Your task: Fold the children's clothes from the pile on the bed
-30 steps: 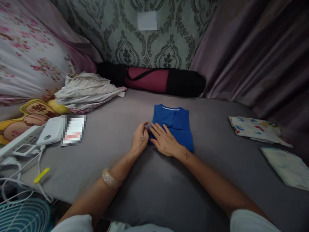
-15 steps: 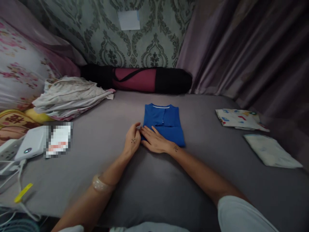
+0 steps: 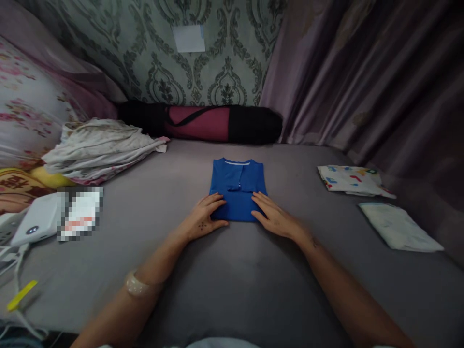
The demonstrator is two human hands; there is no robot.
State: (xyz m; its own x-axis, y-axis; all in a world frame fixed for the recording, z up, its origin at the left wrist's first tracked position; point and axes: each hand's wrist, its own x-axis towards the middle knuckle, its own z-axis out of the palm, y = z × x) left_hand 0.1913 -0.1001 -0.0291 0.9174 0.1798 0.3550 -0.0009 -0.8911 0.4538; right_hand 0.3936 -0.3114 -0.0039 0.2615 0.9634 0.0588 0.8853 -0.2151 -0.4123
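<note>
A blue shirt [image 3: 237,205] lies folded into a neat rectangle on the grey bed sheet [image 3: 250,290], its collar with a white inner band facing away from me. My left hand [image 3: 205,217] rests at the shirt's near left edge, fingers stretched over the cloth and thumb along the front fold. At the opposite side, my right hand [image 3: 277,217] lies with fingers extended on the near right edge. Both hands are open and touch the shirt without gripping it. A pale bangle [image 3: 137,284] circles my left forearm.
Two folded cloths, one colourfully printed [image 3: 353,180] and one pale [image 3: 398,227], lie at the right. Rumpled clothes [image 3: 97,147] are heaped at the left, near a white power bank [image 3: 39,217] with cables. A black and maroon long bag [image 3: 197,123] lies against the wall.
My right hand has moved from the shirt's left side across to its right edge. My left hand has turned flatter, its fingers now over the shirt's near left corner.
</note>
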